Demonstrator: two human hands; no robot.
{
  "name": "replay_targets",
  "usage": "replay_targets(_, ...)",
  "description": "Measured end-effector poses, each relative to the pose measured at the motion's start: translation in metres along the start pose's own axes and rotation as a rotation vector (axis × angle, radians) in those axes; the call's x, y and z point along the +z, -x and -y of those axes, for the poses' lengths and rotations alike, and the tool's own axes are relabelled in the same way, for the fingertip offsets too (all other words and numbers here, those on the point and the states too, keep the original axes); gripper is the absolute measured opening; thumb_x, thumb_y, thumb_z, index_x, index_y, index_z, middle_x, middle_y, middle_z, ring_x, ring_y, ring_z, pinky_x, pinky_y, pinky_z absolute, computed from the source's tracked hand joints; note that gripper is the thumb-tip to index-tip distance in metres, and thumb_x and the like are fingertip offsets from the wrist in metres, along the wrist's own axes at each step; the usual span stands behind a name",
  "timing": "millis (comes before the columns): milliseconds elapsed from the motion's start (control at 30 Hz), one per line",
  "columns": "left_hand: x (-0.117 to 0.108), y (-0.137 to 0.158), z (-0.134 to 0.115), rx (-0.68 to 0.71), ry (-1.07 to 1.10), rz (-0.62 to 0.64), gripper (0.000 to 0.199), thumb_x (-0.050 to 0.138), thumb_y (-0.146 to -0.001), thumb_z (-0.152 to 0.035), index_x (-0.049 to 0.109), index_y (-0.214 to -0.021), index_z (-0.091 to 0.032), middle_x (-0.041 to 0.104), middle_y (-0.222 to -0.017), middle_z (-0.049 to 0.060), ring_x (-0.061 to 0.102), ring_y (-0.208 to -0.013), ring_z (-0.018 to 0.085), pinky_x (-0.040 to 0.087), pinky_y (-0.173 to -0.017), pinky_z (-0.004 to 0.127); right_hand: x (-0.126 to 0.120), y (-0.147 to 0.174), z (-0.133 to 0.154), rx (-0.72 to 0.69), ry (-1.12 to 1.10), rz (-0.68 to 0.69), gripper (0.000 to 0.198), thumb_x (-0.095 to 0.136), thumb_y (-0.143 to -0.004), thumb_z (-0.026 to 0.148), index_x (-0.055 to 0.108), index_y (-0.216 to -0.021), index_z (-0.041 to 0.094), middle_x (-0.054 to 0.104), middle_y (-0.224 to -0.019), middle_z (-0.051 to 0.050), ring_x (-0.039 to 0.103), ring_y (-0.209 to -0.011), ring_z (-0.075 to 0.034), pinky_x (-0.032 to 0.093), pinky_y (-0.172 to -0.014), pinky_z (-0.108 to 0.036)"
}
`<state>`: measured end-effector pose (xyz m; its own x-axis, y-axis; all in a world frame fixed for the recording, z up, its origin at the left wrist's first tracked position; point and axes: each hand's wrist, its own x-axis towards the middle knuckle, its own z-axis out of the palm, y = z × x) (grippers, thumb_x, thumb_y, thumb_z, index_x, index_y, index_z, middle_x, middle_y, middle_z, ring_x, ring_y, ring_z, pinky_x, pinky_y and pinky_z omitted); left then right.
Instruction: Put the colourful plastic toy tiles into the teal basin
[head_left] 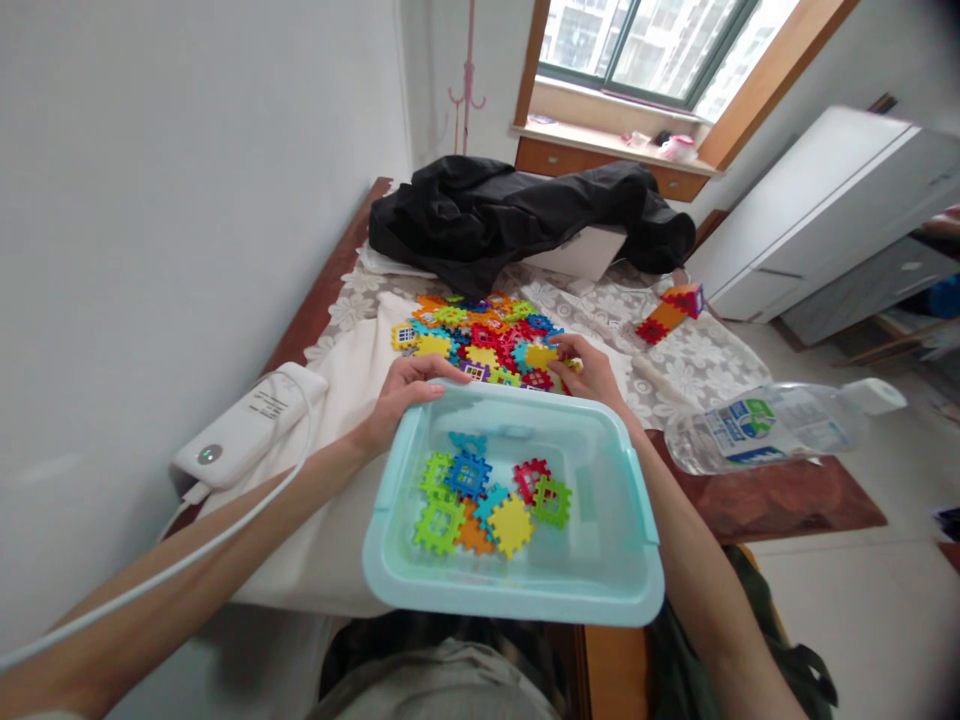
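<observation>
Blue tub [517, 602]: toothed tiles [511, 527] inside; left hand [405, 393] grasping rim [525, 397]; right hand [595, 372] at pile [481, 355], hold unclear.

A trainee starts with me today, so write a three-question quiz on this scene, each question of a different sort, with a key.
1. Which hand is at the far left corner of the bin?
2. True or false: seen from the bin, the black cloth lies beyond the heap of plastic pieces.
3. What colour is the cap of the bottle? A) red B) white C) black

Key:
1. The left hand
2. True
3. B
</observation>
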<state>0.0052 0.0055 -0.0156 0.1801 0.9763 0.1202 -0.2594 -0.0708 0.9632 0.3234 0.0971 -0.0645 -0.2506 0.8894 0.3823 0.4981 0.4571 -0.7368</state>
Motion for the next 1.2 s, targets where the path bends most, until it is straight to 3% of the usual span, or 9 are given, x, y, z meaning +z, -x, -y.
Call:
replay_targets(233,-0.006,-0.002,0.000,-0.027,-0.051,-0.035,0.026,0.073,-0.065,-0.030,0.088,-0.081,-0.017,0.074,-0.071,0.006,0.058,-0.066,0.017,0.040,-0.056,0.026,0.000,-0.001,0.001,0.126,-0.338,-0.147,0.027,0.080,-0.084,0.038,0.073,-0.106,0.025,0.074,-0.100,-0.001,0.070,-0.091,-0.020,0.058,-0.090,-0.037)
replay_targets(433,-0.013,-0.006,0.003,-0.043,-0.054,-0.049,0.025,0.073,-0.063,-0.030,0.089,-0.078,-0.018,0.074,-0.069,0.006,0.057,-0.064,0.017,0.038,-0.055,0.026,-0.005,-0.004,0.006,0.087,-0.565,-0.360,0.032,0.088,-0.081,0.039,0.071,-0.106,0.029,0.071,-0.092,0.002,0.070,-0.088,-0.017,0.060,-0.087,-0.032)
replay_targets(633,-0.015,-0.007,0.002,-0.036,-0.050,-0.047,0.024,0.073,-0.063,-0.029,0.089,-0.078,-0.018,0.077,-0.072,0.007,0.059,-0.067,0.018,0.041,-0.057,0.027,-0.005,-0.003,0.019,0.093,-0.694,-0.385,0.031,0.088,-0.080,0.038,0.070,-0.104,0.031,0.073,-0.103,0.002,0.072,-0.098,-0.019,0.061,-0.097,-0.035)
replay_targets(800,-0.015,-0.008,0.001,-0.041,-0.081,-0.057,0.022,0.074,-0.064,-0.031,0.089,-0.077,-0.019,0.077,-0.073,0.007,0.059,-0.066,0.018,0.042,-0.055,0.027,-0.018,0.011,0.067,0.021,-0.870,-0.375,0.026,0.088,-0.085,0.043,0.072,-0.106,0.039,0.072,-0.105,0.004,0.073,-0.093,-0.018,0.065,-0.096,-0.040)
replay_targets(867,-0.014,-0.008,0.000,-0.064,-0.059,-0.043,0.023,0.075,-0.064,-0.032,0.089,-0.078,-0.018,0.077,-0.072,0.007,0.060,-0.064,0.018,0.042,-0.054,0.027,-0.026,0.020,0.087,-0.032,-0.926,-0.275,0.025,0.091,-0.084,0.045,0.074,-0.101,0.038,0.071,-0.096,0.003,0.072,-0.085,-0.019,0.067,-0.094,-0.043)
replay_targets(1000,-0.012,-0.009,-0.001,-0.091,-0.056,-0.056,0.022,0.076,-0.063,-0.031,0.088,-0.076,-0.018,0.078,-0.074,0.008,0.063,-0.066,0.018,0.045,-0.057,0.026,-0.037,0.025,0.093,-0.116,-0.839,0.091,0.036,0.095,-0.077,0.055,0.078,-0.101,0.035,0.071,-0.081,-0.001,0.074,-0.084,-0.026,0.066,-0.095,-0.054)
replay_targets(1100,-0.013,-0.009,0.000,-0.093,-0.073,-0.058,0.021,0.075,-0.063,-0.032,0.088,-0.075,-0.020,0.078,-0.073,0.007,0.062,-0.068,0.018,0.046,-0.057,0.026,-0.033,0.016,0.067,-0.091,-0.720,-0.019,0.040,0.082,-0.088,0.062,0.076,-0.117,0.035,0.074,-0.087,-0.002,0.075,-0.088,-0.025,0.063,-0.098,-0.052)
replay_targets(1133,-0.015,-0.008,0.002,-0.100,-0.079,-0.062,0.021,0.075,-0.063,-0.032,0.088,-0.075,-0.020,0.078,-0.074,0.007,0.063,-0.069,0.019,0.047,-0.059,0.027,-0.030,0.013,0.056,-0.069,-0.621,-0.068,0.038,0.076,-0.094,0.063,0.075,-0.120,0.035,0.076,-0.094,-0.002,0.075,-0.092,-0.025,0.062,-0.101,-0.051)
replay_targets(1200,-0.022,-0.006,0.006,-0.079,-0.122,-0.094,0.019,0.076,-0.067,-0.035,0.087,-0.075,-0.022,0.079,-0.080,0.007,0.065,-0.075,0.021,0.051,-0.065,0.029,-0.019,0.008,0.033,-0.020,-0.296,-0.020,0.042,0.071,-0.097,0.061,0.074,-0.128,0.033,0.078,-0.120,-0.007,0.072,-0.116,-0.028,0.054,-0.113,-0.053)
